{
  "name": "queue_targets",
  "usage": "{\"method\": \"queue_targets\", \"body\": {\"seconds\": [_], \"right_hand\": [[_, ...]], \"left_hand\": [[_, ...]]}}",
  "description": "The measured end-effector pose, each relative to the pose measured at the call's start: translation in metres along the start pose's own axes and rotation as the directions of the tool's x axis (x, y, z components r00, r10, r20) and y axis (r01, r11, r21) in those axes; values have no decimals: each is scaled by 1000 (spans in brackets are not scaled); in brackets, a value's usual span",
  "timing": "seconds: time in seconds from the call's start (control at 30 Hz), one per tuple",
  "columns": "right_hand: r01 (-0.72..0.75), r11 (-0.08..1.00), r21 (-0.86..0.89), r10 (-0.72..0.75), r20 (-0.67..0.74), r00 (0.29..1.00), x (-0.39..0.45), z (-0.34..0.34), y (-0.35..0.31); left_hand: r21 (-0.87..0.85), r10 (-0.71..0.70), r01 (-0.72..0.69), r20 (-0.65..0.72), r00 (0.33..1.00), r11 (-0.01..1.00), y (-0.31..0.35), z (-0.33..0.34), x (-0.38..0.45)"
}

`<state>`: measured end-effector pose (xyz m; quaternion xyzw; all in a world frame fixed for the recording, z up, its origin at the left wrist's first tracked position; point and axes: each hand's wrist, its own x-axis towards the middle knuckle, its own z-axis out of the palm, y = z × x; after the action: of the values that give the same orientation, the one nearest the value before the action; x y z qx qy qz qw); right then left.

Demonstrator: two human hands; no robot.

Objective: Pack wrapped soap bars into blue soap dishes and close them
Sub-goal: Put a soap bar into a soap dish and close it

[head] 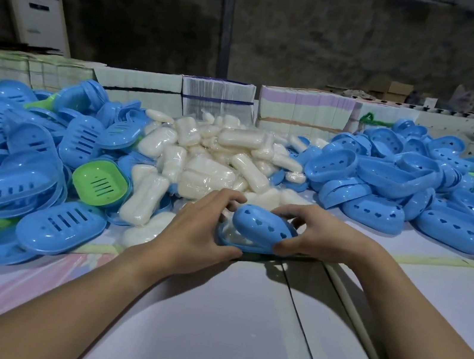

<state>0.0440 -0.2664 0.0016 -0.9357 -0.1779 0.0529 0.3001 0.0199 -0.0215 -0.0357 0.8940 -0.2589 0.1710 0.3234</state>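
Observation:
A blue soap dish [262, 229] with heart-shaped holes in its lid lies on the table at centre. A wrapped white soap bar [231, 234] shows in the gap at its left end, under the tilted lid. My left hand [199, 229] grips the dish's left end, thumb along the near edge. My right hand [317, 235] holds the right end, fingers over the lid. Behind the dish lies a heap of wrapped soap bars [217, 157].
Slotted blue dish parts [22, 162] are piled at the left with a green one [100, 183] among them. Heart-holed blue lids [416, 184] are heaped at the right. Bundled flat cartons [218, 98] line the far edge. White sheets [237, 320] cover the near table.

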Motion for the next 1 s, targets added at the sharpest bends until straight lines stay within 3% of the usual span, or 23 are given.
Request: {"method": "queue_targets", "body": {"seconds": [0.27,0.4,0.57,0.77,1.0], "right_hand": [[43,991,126,-40,-22,999,3,2,-1],[63,954,293,-65,-3,998,2,5,-1],[50,930,363,-68,37,997,2,8,-5],[63,905,421,-87,38,995,3,12,-7],[93,904,417,-109,14,994,4,16,-8]], "left_hand": [[-269,-67,39,-92,993,962,6,-5,1],[-552,-192,98,-115,975,828,9,-3,4],[-727,-306,139,-102,947,673,5,1,6],[-783,-353,184,-48,934,594,5,3,9],[-704,-320,195,-48,946,682,13,-2,7]]}}
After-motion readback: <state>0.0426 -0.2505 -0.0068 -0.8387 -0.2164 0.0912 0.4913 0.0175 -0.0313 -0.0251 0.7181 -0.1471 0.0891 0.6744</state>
